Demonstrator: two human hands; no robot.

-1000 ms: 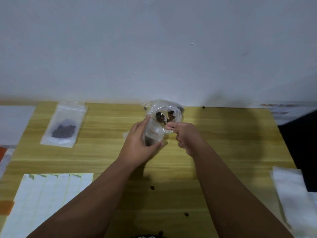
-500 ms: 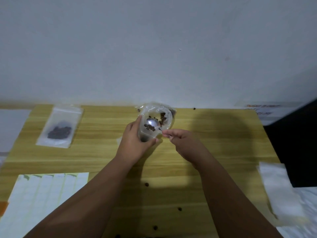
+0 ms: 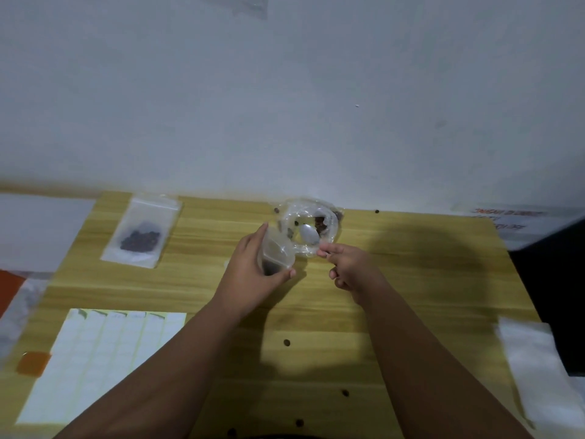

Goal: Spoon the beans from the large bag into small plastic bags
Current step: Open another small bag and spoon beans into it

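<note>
The large clear bag (image 3: 329, 231) stands open at the back middle of the wooden table (image 3: 411, 280), with dark beans (image 3: 320, 221) inside. My left hand (image 3: 250, 274) grips a small clear plastic bag (image 3: 275, 253) held open just left of the large bag; dark beans show at its bottom. My right hand (image 3: 348, 267) pinches the handle of a metal spoon (image 3: 308, 233), whose bowl lies inside the large bag's mouth and looks empty.
A filled small bag (image 3: 141, 231) lies at the back left. A sheet of white labels (image 3: 101, 359) covers the front left. White paper (image 3: 544, 375) lies at the right edge. Several loose beans (image 3: 286, 342) are scattered over the table's front.
The spoon has moved from over the small bag back into the large bag. My left hand with the small bag has shifted slightly down and left.
</note>
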